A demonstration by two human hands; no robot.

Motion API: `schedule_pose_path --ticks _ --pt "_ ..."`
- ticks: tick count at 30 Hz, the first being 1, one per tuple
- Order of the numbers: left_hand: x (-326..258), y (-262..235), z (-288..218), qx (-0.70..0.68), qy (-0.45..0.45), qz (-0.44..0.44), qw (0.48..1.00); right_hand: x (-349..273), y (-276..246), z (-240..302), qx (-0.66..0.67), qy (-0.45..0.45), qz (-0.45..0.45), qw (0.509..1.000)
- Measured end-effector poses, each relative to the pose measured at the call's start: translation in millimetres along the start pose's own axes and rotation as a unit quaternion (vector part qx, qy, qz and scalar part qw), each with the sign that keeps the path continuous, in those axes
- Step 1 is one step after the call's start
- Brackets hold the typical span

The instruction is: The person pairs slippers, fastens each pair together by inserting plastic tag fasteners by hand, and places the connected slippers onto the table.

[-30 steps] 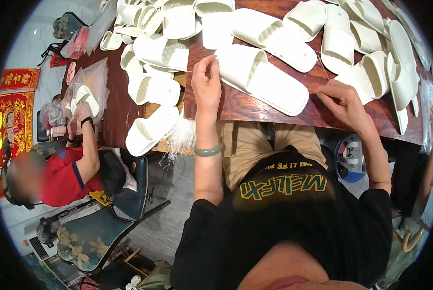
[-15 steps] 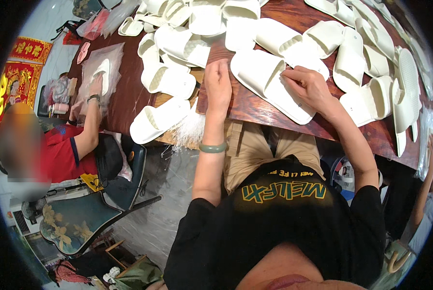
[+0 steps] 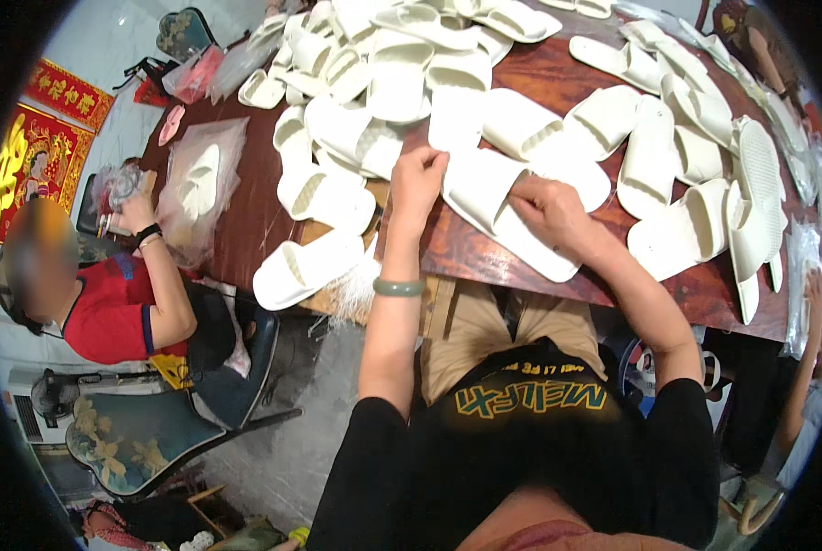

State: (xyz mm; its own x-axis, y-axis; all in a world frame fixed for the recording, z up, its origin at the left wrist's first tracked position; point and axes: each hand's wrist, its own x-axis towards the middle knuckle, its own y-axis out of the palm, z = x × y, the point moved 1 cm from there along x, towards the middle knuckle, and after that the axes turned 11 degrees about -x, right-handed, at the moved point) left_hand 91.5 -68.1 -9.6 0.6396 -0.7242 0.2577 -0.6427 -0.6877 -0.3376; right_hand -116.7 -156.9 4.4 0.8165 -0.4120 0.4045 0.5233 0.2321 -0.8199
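A white slide slipper (image 3: pixel 484 188) lies on the dark red wooden table in front of me, its toe pointing away to the left. Beside that toe my left hand (image 3: pixel 417 188) is closed, finger and thumb pressed together, with a green bangle on the wrist. What it pinches is too small to make out. The curled fingers of my right hand (image 3: pixel 551 213) reach into the slipper's opening at the strap's edge. Their tips are partly hidden, and so is anything between them. A bunch of thin white strings (image 3: pixel 349 296) hangs at the table edge, left of my left wrist.
Many more white slippers (image 3: pixel 402 69) are heaped at the far side and along the right. Another person (image 3: pixel 108 308) in red sits at the left near a slipper on clear plastic bags (image 3: pixel 211 225). An empty chair (image 3: pixel 135 441) stands at lower left.
My right hand has moved from above the insole to the strap opening. The left hand has come against the toe. The person at left has lifted a hand off the bagged slipper.
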Motion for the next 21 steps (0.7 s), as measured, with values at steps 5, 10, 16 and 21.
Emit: schedule_pose_path --ticks 5,10,16,21 --pt "-1 -3 -10 0.009 -0.042 -0.010 0.999 2 -5 4 0.006 0.010 0.007 1.000" --pt "11 -4 -1 -0.108 -0.084 -0.029 0.990 7 -4 -3 0.010 0.024 -0.004 1.000" --pt "28 -9 8 -0.104 -0.135 0.007 0.985 11 -1 -4 0.007 0.024 -0.005 1.000" --pt "23 5 -12 0.077 -0.032 0.001 0.997 3 -1 -2 0.008 0.024 -0.017 1.000"
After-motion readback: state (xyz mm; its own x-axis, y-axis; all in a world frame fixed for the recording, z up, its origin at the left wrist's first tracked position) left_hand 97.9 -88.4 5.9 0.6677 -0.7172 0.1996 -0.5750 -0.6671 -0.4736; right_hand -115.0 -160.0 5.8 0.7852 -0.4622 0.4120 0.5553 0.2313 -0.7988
